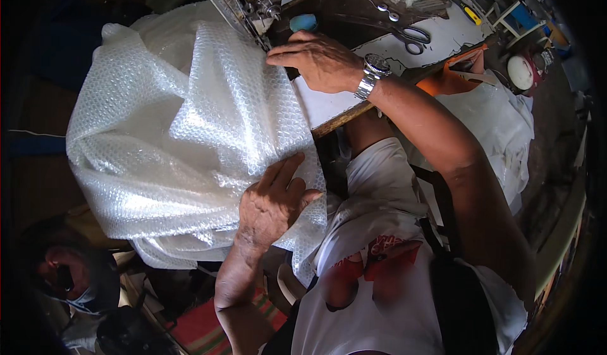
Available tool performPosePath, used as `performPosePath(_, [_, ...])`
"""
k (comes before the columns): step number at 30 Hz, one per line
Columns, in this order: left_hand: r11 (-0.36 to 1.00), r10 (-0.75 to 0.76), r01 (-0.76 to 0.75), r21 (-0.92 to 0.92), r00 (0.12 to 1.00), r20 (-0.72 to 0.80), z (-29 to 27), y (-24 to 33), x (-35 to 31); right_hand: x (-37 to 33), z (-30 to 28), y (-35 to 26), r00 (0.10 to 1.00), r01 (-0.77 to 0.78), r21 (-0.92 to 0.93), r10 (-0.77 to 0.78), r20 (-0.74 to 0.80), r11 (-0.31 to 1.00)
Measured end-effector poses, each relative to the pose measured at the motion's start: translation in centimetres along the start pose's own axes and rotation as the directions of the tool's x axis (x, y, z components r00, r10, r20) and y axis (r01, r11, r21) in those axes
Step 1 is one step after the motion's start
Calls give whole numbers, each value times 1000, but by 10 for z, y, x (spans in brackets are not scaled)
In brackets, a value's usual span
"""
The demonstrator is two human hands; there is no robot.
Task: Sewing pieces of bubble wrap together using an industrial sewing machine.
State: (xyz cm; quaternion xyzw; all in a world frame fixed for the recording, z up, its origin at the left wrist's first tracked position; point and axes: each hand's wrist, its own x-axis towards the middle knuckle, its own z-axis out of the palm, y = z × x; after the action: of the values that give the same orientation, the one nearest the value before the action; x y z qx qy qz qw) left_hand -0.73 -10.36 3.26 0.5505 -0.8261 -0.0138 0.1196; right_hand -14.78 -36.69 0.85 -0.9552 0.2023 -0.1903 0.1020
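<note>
Nearest, beside the pale shorts [382, 171], the left hand [269, 203] is laid palm down on a large sheet of bubble wrap [234, 121]; its fingers are spread and slightly bent, its thumb is pointed toward the sheet's right edge, and no firm grip is seen. The sheet is heaped in deep folds, with most of its bulk lying to the left of both hands. The telling relation is judged to be that right edge: its long line is run away from the lap, slanted a little leftward as it recedes, with the left hand set beside its nearer stretch and the right hand [319, 61] at its far end. The right hand, worn with a steel-bracelet wristwatch [373, 76], is held with fingers bent and tips brought to the wrap; whether the film is pinched cannot be told. By these tips, nearer to the right hand than to the left, what appears to be a sewing machine head [260, 10] is placed. Farther right, black-handled scissors [414, 38] and a yellow-handled tool [472, 15] are left on the workbench [465, 32].
</note>
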Motion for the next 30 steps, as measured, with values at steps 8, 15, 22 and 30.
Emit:
performPosePath(8, [995, 6, -6, -104, 1000, -2, 3, -13, 0, -13, -1, -29, 992, -105, -174, 114, 45, 979])
performPosePath(15, [971, 16, -12, -239, 1000, 15, 2, -25, 3, -15, -25, -29, 975, 41, 48, -51, 217, 998])
performPosePath(22, [970, 16, -7, -243, 999, 37, 9, -29, -2, -31, -11, -56, 981, -48, -287, 100, 167, 957])
performPosePath(30, [985, 20, -28, -170, 999, -46, 4, -17, 4, -56, -25, -62, 980, -23, -78, 38, 197, 997])
